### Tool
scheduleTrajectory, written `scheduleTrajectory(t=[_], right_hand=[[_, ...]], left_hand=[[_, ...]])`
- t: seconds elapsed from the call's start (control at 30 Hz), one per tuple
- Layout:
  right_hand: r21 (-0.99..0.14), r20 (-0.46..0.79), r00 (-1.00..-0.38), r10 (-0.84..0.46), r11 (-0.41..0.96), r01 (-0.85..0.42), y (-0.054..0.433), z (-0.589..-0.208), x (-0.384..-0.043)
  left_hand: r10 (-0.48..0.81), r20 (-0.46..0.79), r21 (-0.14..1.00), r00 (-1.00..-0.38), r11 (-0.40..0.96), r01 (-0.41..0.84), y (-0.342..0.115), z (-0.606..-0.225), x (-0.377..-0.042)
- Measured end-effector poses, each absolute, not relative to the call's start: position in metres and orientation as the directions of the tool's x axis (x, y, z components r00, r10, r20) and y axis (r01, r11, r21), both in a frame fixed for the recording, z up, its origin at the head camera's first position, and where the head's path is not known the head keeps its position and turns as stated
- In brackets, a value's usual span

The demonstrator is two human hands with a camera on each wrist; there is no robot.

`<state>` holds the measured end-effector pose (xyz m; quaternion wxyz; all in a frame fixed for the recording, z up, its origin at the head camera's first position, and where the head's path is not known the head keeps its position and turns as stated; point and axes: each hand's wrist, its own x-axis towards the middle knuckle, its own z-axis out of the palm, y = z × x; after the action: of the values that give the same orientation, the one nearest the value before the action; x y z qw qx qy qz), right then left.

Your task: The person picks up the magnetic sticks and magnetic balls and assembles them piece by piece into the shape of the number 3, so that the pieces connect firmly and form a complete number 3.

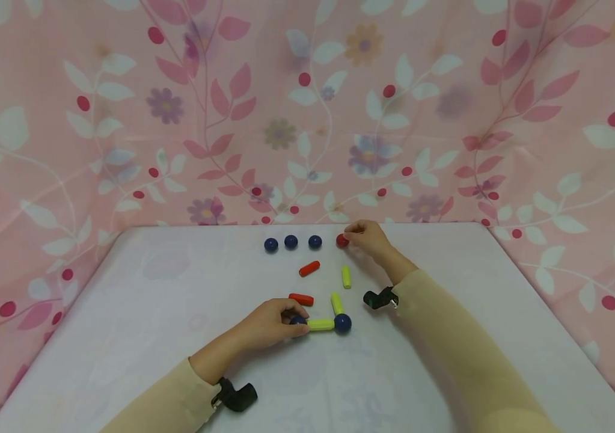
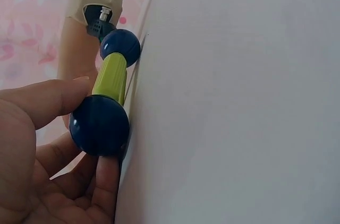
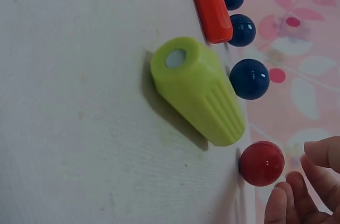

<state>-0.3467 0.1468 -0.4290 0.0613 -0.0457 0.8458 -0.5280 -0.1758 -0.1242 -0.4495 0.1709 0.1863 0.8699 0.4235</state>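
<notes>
Left hand (image 1: 269, 325) on ball (image 2: 99, 125), rod (image 1: 320, 325) crosswise

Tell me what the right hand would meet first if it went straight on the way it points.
The red ball, directly ahead of the right hand. The right wrist view suggests a slight gap, but depth is unclear, so light contact can't be ruled out.

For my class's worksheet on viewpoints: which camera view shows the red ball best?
The right wrist view: the red ball appears large and uncovered beside the right hand. The head view shows it small, partly behind that hand; the left wrist view doesn't show it.
</notes>
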Motion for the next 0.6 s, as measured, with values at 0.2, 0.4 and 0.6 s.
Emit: scheduleTrajectory(t=[0.2, 0.4, 0.6], right_hand=[[-0.884, -0.064, -0.986, -0.157, 0.468, -0.017, 0.145, -0.440, -0.358], [-0.869, -0.094, -0.982, -0.163, 0.495, 0.001, 0.144, -0.443, -0.362], [-0.851, -0.115, -0.976, -0.186, 0.525, 0.000, 0.144, -0.443, -0.361]], left_hand=[[0.465, -0.144, 0.798, -0.873, 0.577, 0.176, -0.124, -0.448, -0.175], [0.467, -0.136, 0.803, -0.874, 0.569, 0.179, -0.124, -0.449, -0.175], [0.473, -0.125, 0.808, -0.872, 0.559, 0.187, -0.123, -0.450, -0.175]])
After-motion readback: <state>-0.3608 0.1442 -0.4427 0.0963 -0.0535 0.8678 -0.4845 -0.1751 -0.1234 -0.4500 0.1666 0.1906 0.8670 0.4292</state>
